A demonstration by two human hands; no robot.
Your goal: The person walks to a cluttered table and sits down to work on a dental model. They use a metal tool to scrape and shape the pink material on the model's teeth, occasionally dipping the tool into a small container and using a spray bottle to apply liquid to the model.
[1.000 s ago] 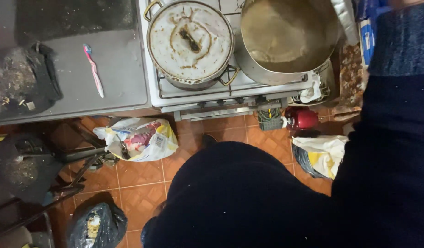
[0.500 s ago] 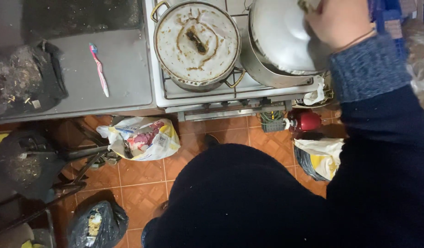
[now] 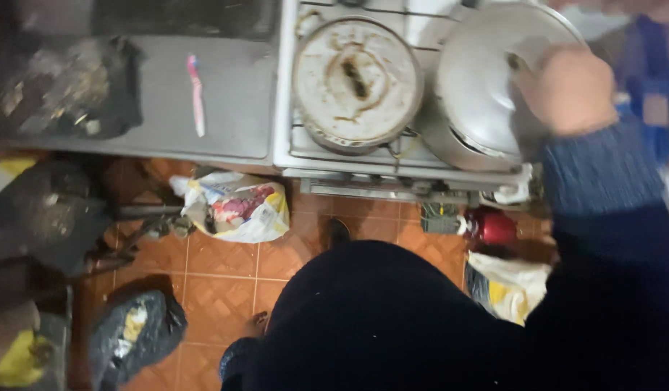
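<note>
Grey metal, the lid (image 3: 486, 87) sits tilted over the right pot (image 3: 457, 148) on the stove (image 3: 291, 145), the right hand (image 3: 570, 90) closed on its knob; the left hand is out of view. Judging by the tilt, the lid could slide off the rim and strike the covered pot (image 3: 358, 83) just left of the grip. A second ago the right pot stood open with no hand there; half a second ago the lid was arriving.
</note>
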